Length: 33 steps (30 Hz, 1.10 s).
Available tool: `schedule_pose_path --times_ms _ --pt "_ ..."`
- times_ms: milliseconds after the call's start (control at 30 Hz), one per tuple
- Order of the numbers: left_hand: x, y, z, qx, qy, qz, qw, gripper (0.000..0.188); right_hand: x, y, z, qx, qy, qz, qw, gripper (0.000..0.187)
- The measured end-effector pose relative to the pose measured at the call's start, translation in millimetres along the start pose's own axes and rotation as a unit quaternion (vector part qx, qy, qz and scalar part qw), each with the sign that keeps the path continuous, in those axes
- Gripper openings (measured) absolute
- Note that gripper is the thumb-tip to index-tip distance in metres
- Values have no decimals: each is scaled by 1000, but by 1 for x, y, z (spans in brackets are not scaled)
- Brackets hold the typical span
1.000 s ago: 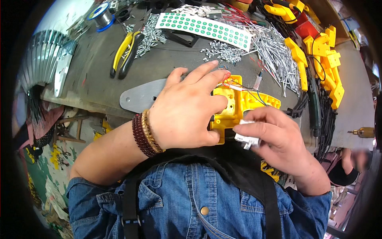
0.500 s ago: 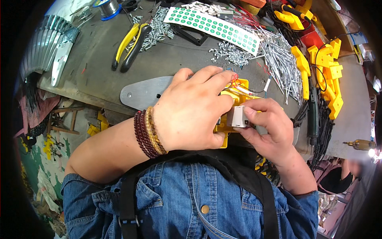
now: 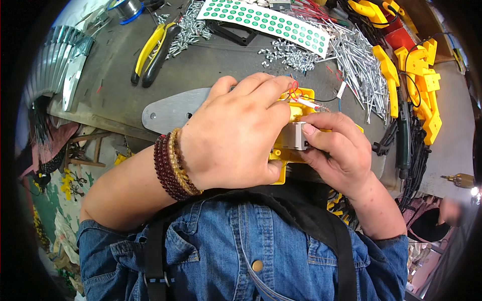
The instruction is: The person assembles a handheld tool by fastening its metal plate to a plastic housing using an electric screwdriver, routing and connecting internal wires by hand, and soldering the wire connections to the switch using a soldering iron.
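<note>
Across the yellow plastic housing lies my left hand, its fingers bent over the far side and its thumb on the near edge. A grey flat metal blade sticks out to the left from beneath that hand. My right hand pinches a small light-grey box-shaped part between thumb and fingers. The part sits at the housing's open inside; whether it is seated there I cannot tell. Thin red wires and a white sleeve loop out at the housing's far end. My left hand covers much of the housing.
Yellow-and-black pliers, loose screws, long metal pins and a sheet of green round stickers lie at the back. Yellow plastic parts and a dark electric screwdriver are on the right. Metal blades stand far left.
My right hand has moved the grey part slightly up and inward, and the part now looks tilted differently over the housing. My left hand keeps its hold. The whole view has shifted a little.
</note>
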State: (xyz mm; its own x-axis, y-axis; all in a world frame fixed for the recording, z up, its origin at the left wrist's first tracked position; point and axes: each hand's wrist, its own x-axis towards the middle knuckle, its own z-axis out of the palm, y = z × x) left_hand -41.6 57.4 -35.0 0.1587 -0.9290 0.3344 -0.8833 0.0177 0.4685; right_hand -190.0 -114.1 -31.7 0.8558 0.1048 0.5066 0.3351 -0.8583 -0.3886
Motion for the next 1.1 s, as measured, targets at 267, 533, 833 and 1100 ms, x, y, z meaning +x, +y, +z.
schedule_pose_path --times_ms 267,533,833,1100 --pt "2 3 -4 20 -26 -2 999 59 0 2 9 3 42 -41 998 40" --pt "7 9 -6 37 -58 -25 997 65 3 4 15 -28 70 -84 994 27" --pt "4 7 -5 47 -41 2 998 64 11 -4 -7 -34 -30 -24 999 25" --pt "2 0 -10 -9 -70 5 998 61 12 0 -7 -10 -59 -7 998 36"
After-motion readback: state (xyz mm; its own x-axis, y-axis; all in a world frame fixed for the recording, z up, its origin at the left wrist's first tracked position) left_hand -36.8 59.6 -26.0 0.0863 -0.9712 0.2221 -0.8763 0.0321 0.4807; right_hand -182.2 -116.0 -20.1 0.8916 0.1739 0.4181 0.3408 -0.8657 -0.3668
